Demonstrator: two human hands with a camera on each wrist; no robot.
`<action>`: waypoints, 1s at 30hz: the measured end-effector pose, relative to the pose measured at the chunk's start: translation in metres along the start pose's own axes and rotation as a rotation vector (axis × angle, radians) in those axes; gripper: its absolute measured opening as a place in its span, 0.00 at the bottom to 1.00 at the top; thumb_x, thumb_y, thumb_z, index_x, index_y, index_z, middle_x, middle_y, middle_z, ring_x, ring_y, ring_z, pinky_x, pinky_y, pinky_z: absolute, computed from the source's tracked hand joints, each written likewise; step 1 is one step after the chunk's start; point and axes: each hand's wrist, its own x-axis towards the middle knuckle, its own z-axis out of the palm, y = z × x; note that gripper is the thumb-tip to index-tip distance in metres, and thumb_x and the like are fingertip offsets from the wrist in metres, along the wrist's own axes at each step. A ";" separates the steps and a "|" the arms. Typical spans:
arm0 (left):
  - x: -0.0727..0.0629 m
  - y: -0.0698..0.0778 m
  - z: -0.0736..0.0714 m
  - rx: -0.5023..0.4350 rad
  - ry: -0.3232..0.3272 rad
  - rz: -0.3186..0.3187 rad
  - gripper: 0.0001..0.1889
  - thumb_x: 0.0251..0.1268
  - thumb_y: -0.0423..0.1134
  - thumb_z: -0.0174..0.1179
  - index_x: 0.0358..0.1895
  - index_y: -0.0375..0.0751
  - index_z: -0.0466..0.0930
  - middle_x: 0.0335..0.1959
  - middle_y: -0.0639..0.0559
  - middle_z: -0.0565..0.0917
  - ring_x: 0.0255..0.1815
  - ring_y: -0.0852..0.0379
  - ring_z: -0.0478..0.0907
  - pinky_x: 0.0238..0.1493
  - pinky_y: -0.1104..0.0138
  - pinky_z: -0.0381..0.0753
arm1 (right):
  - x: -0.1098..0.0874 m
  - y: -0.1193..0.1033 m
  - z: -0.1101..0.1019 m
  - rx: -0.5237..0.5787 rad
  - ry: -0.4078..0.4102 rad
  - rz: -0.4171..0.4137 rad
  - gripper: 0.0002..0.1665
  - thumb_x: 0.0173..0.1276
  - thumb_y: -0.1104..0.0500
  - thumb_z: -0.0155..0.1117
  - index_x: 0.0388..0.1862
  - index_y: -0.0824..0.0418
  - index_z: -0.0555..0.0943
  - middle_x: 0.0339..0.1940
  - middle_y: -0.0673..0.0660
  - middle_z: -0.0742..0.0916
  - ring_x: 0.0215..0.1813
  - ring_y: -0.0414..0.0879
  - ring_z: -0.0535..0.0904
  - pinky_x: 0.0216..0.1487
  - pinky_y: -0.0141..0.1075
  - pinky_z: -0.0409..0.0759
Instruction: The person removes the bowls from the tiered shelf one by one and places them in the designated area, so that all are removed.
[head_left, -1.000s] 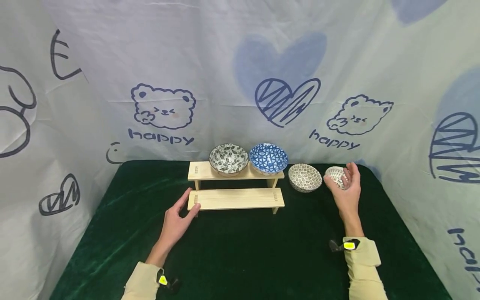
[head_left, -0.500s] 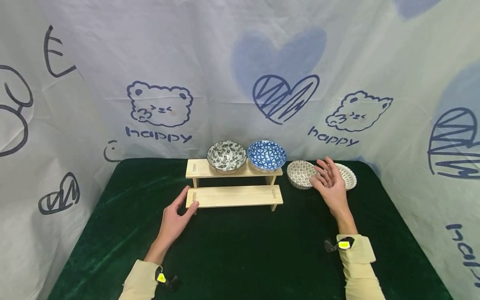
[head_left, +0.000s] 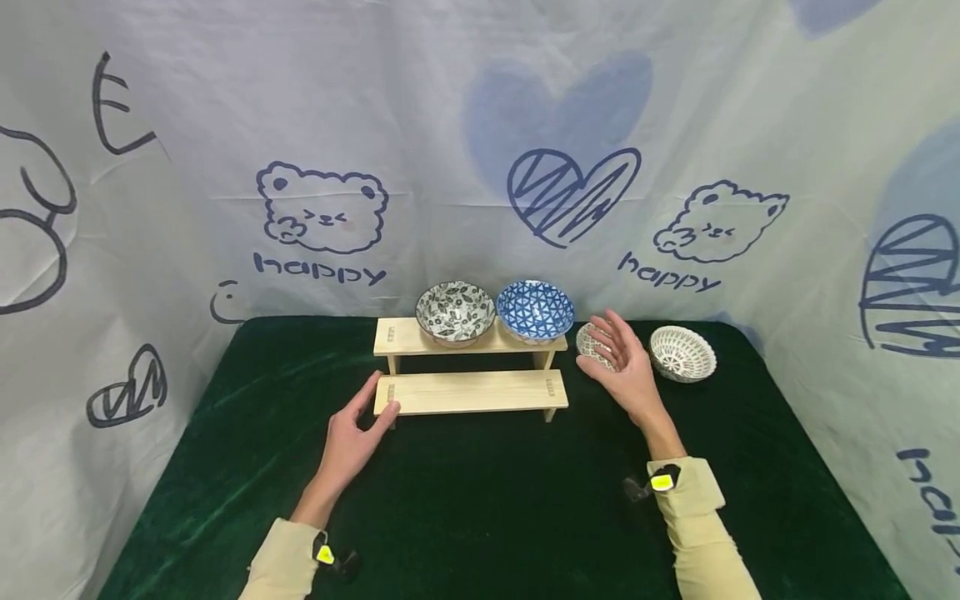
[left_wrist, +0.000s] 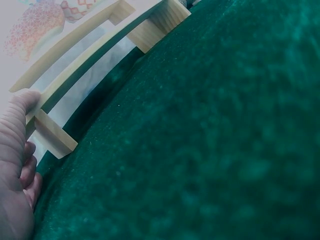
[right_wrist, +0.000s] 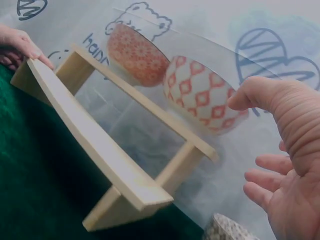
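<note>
A two-tier wooden display stand (head_left: pixel 471 393) stands on the green cloth. My left hand (head_left: pixel 352 442) grips the left end of its lower tier, thumb on the upper face in the left wrist view. On the upper tier sit a black-and-white floral bowl (head_left: pixel 455 313) and a blue-and-white triangle-patterned bowl (head_left: pixel 536 311). My right hand (head_left: pixel 624 373), fingers spread and relaxed, is over a brown-and-white patterned bowl (head_left: pixel 592 342), partly hiding it; contact cannot be told. In the right wrist view nothing is between its fingers. To its right sits a white bowl with dark marks (head_left: pixel 683 354).
Dark green velvet cloth (head_left: pixel 480 508) covers the table. A pale printed curtain (head_left: pixel 442 125) hangs behind and at both sides, close to the table's back edge. The bowls' outer sides look red-patterned (right_wrist: pixel 200 92) in the right wrist view.
My right hand has moved left from the white bowl to the brown-and-white one, leaving the white bowl in full view. My left hand stays on the stand.
</note>
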 end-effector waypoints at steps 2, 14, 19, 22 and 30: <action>0.000 -0.001 0.001 0.000 -0.007 0.000 0.38 0.75 0.54 0.64 0.82 0.46 0.63 0.81 0.49 0.66 0.81 0.45 0.64 0.78 0.44 0.63 | 0.003 -0.002 0.004 -0.016 -0.019 -0.006 0.52 0.71 0.65 0.71 0.86 0.59 0.52 0.83 0.61 0.68 0.81 0.59 0.64 0.81 0.54 0.61; -0.001 -0.003 0.001 0.002 -0.004 0.001 0.38 0.75 0.54 0.64 0.82 0.46 0.63 0.81 0.49 0.67 0.81 0.45 0.64 0.78 0.44 0.64 | 0.020 -0.010 0.027 0.016 -0.091 -0.015 0.55 0.69 0.65 0.73 0.86 0.64 0.51 0.84 0.64 0.63 0.82 0.59 0.62 0.82 0.50 0.60; -0.001 -0.003 0.001 0.002 -0.004 0.010 0.38 0.75 0.54 0.64 0.82 0.46 0.63 0.80 0.48 0.67 0.80 0.44 0.64 0.78 0.44 0.64 | 0.025 -0.012 0.034 0.084 -0.107 0.007 0.57 0.69 0.66 0.72 0.86 0.63 0.47 0.85 0.62 0.61 0.82 0.58 0.61 0.81 0.46 0.61; 0.000 -0.003 0.001 0.002 -0.001 0.012 0.38 0.75 0.54 0.64 0.82 0.46 0.63 0.80 0.48 0.67 0.80 0.44 0.64 0.78 0.43 0.63 | 0.029 -0.014 0.037 0.117 -0.109 0.005 0.60 0.67 0.67 0.73 0.87 0.62 0.46 0.85 0.62 0.60 0.83 0.58 0.61 0.80 0.45 0.63; 0.001 -0.004 0.002 0.002 0.005 0.015 0.37 0.75 0.54 0.64 0.81 0.46 0.64 0.80 0.48 0.67 0.80 0.44 0.65 0.78 0.43 0.63 | 0.035 -0.018 0.043 0.072 -0.116 0.028 0.65 0.65 0.64 0.76 0.88 0.59 0.42 0.85 0.65 0.59 0.83 0.60 0.61 0.79 0.48 0.65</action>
